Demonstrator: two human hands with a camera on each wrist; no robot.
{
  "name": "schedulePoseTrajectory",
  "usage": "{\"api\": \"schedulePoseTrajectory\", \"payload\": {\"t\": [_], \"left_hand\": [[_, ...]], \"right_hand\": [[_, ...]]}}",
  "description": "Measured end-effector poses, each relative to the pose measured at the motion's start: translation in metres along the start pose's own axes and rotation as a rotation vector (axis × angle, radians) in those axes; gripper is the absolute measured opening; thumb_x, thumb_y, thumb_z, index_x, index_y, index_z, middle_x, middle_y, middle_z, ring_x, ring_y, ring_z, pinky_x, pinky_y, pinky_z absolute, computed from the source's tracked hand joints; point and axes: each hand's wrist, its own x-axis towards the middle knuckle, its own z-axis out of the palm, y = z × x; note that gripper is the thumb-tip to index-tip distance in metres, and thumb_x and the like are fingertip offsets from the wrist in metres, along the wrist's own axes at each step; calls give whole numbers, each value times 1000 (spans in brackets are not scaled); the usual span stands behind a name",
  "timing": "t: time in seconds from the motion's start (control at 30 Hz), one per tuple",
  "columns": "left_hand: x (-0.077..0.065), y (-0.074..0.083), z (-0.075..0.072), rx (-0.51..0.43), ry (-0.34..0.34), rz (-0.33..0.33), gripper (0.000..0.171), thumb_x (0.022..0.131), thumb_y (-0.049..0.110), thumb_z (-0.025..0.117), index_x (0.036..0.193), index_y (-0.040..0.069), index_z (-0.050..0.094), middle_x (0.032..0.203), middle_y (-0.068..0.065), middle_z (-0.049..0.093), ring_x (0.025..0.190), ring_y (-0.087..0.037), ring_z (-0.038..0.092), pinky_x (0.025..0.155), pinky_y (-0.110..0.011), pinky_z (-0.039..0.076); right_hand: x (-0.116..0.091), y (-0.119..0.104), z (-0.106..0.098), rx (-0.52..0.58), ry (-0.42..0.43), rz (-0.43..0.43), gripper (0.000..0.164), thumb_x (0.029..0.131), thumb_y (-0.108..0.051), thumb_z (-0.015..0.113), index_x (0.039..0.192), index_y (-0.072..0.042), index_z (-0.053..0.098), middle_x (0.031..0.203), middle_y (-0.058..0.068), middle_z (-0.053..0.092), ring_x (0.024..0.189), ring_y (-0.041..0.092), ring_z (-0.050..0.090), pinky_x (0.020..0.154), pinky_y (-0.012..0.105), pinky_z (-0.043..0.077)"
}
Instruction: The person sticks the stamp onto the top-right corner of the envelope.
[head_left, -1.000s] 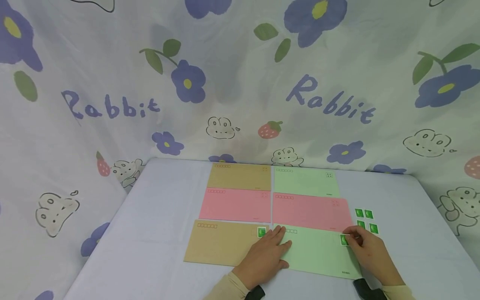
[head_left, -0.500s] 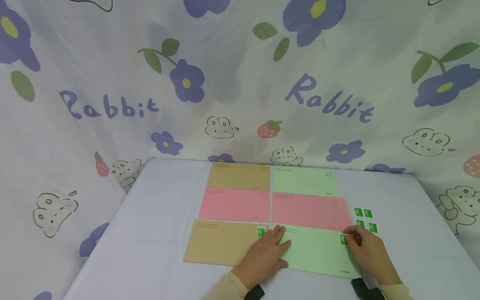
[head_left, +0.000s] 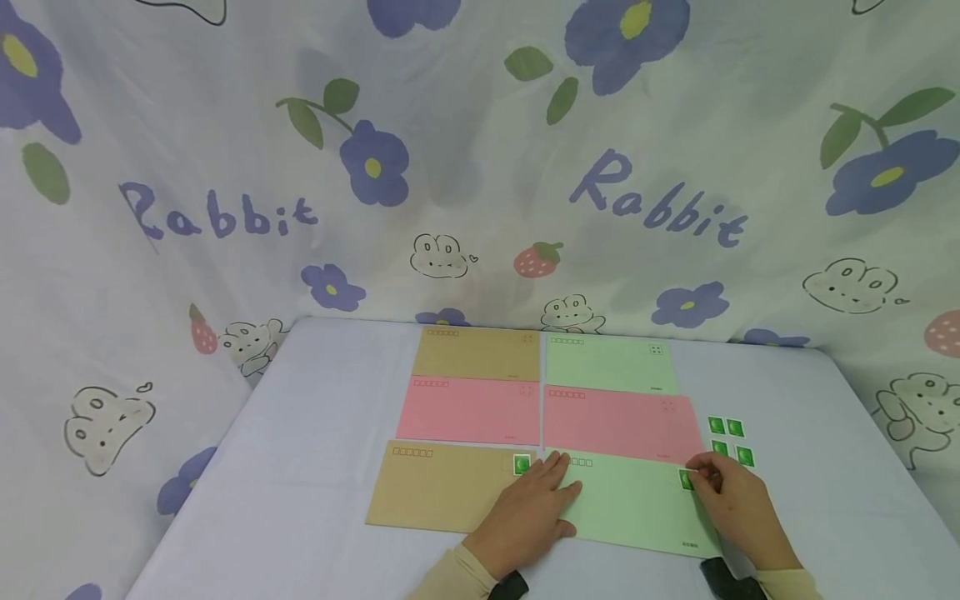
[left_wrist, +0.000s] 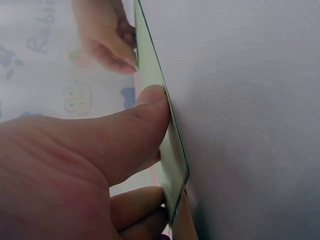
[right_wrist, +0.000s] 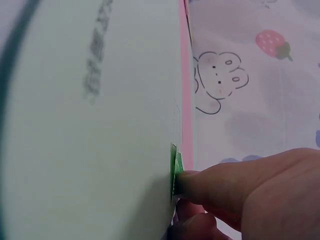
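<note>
My left hand rests with spread fingers on the left end of the front light green envelope. In the left wrist view, its thumb presses on the envelope near the edge. At that envelope's upper right corner, my right hand pinches a small green postage stamp by its right side. The right wrist view shows the stamp standing tilted at the envelope's surface; fingers cover part of it. A brown envelope beside my left hand carries another green stamp at its upper right.
Behind lie two pink envelopes, one left and one right. Farther back are a brown envelope and a green one. Several loose green stamps lie on the white tabletop at right. A patterned curtain hangs behind.
</note>
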Motion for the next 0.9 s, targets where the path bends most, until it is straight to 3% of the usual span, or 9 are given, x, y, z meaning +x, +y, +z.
{"api": "schedulePoseTrajectory", "payload": {"t": [0.9], "left_hand": [[-1,0,-2,14,7,10,54,83,41,63,129,14,56,144,-13,37,136,-22,28,111,-32,24]], "right_hand": [[-1,-2,-1,-10,0,-10,14,88,-12,59,98,-3,62,80,3,57,69,14,47,51,21,40]]}}
